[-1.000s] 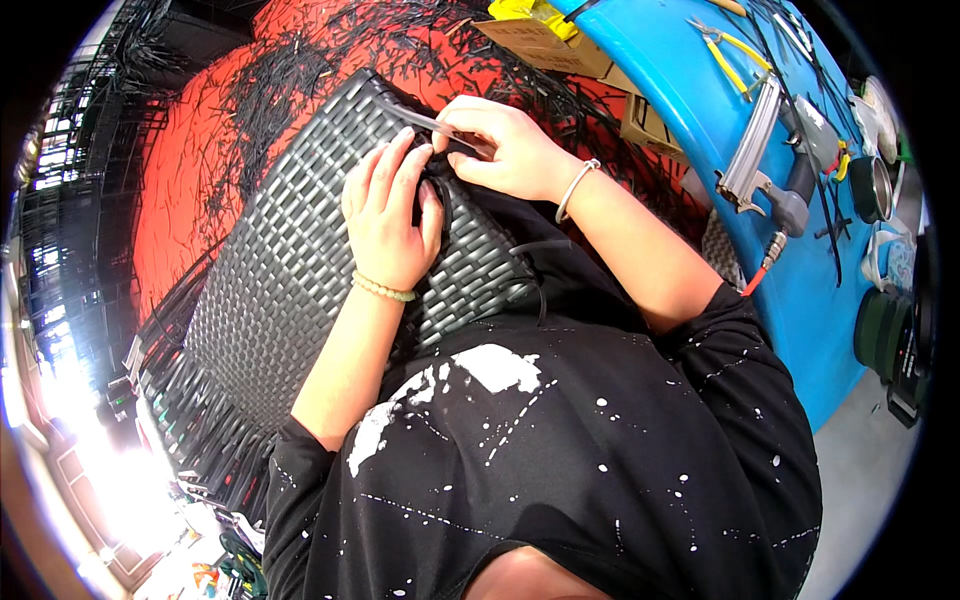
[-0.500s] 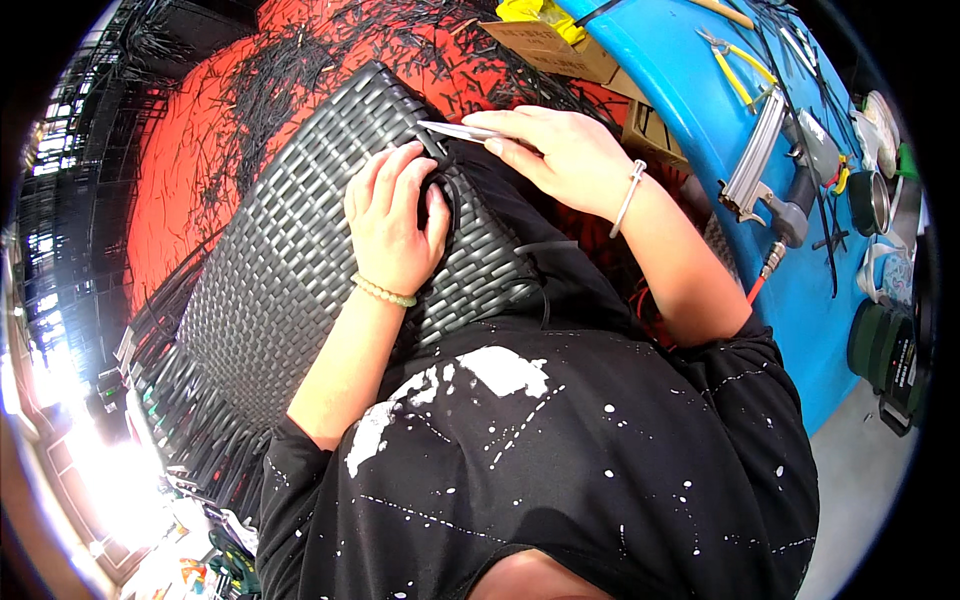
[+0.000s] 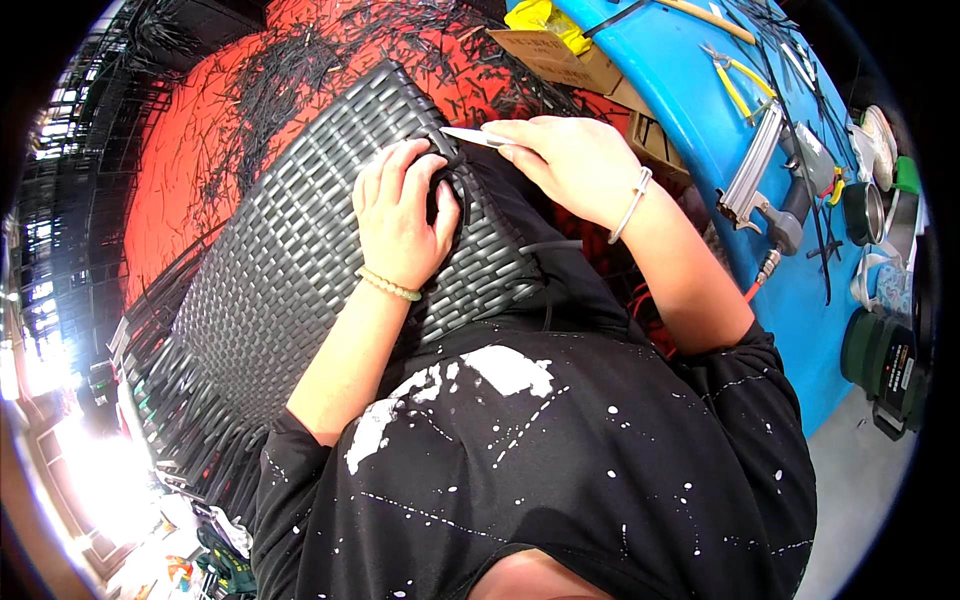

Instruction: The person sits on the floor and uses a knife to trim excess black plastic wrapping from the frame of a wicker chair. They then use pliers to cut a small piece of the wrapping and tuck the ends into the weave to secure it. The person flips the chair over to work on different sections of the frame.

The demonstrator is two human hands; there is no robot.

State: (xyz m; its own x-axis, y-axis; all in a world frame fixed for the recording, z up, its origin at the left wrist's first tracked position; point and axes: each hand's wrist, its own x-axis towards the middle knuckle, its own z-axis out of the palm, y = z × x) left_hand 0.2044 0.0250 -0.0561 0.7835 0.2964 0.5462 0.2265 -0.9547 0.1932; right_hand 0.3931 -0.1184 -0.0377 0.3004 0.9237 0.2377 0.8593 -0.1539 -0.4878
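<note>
A black panel woven from flat plastic strips [image 3: 300, 250] lies across my lap, with loose strip ends fringing its lower left side. My left hand [image 3: 405, 215] rests on it near the right edge, fingers curled and closed around a dark strip [image 3: 447, 165] there; the hand partly hides the grip. Between the fingers and thumb of my right hand [image 3: 575, 165] is a slim, pointed silver metal tool [image 3: 475, 136]. Its tip meets the panel's edge just beyond my left fingertips, and its rear end is hidden in the hand.
Black strip scraps [image 3: 290, 80] litter a red surface [image 3: 180, 200] beyond the panel. On the right, a blue table [image 3: 690, 90] holds yellow-handled pliers [image 3: 738, 80], an air-powered tool [image 3: 770, 190] with a red hose, and a metal cup [image 3: 862, 212]. A cardboard box [image 3: 560, 62] stands beside it.
The view has shifted slightly. Both hands stay at the panel's right edge, and the pointed metal tool has turned a little, its tip still at the edge.
</note>
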